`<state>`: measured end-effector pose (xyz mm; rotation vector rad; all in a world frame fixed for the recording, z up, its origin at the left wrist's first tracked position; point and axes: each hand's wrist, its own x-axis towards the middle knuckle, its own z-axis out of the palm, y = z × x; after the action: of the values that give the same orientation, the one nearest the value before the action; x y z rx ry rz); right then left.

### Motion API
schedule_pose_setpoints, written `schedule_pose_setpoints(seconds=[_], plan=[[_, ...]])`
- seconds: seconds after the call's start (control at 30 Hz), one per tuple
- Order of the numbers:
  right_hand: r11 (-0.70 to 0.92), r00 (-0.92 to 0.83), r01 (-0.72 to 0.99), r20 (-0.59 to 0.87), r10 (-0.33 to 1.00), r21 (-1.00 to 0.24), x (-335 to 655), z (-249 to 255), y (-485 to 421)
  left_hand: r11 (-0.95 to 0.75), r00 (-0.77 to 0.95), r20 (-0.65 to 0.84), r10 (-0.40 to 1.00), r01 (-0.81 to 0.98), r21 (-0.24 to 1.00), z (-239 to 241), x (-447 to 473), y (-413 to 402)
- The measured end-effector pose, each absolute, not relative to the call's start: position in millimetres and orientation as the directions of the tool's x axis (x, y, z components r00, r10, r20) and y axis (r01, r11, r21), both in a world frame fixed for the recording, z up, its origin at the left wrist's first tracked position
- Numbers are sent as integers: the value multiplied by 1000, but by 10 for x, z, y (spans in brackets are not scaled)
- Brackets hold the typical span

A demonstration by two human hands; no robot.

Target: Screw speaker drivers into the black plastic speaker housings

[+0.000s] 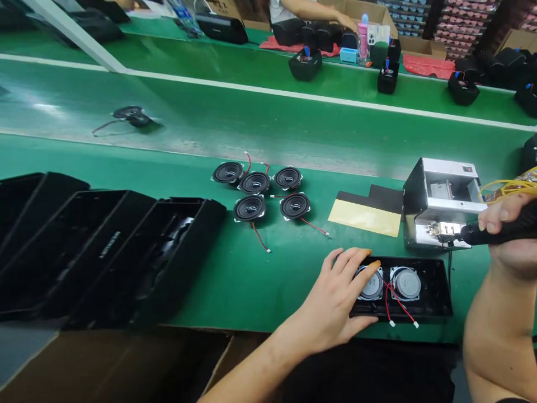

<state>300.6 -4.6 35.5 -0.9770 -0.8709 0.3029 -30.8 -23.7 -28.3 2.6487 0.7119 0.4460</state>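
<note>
My left hand lies flat, fingers spread, on the left end of a black speaker panel near the table's front edge. Two round speaker drivers sit in the panel, with red wires trailing forward. My right hand grips a black electric screwdriver, whose tip points into the opening of a silver screw feeder box.
Several loose speaker drivers with red leads lie mid-table. Black speaker housings are stacked at left. A yellow and black sheet lies beside the feeder. A cardboard box sits below. Beyond the conveyor belt, another person works among black housings.
</note>
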Motion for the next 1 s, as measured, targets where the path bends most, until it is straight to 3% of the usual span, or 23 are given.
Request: schedule_pose_setpoints(seconds=[0.07, 0.13, 0.53, 0.73, 1.0], plan=[[605, 512, 329, 675, 531, -725, 2970, 395, -28, -801, 817, 205, 538, 421, 425, -281, -309, -240], [606, 466, 393, 719, 516, -691, 2932, 436, -8, -796, 814, 204, 544, 425, 430, -282, -306, -242], [517, 472, 415, 663, 581, -748, 2750, 564, 1, -793, 817, 193, 543, 424, 437, -319, -303, -252], [624, 518, 291, 668, 535, -725, 2866, 467, 24, -771, 811, 180, 556, 423, 476, -301, -322, -236], [630, 481, 346, 709, 516, -695, 2873, 472, -14, -762, 811, 164, 561, 429, 484, -275, -322, -232]])
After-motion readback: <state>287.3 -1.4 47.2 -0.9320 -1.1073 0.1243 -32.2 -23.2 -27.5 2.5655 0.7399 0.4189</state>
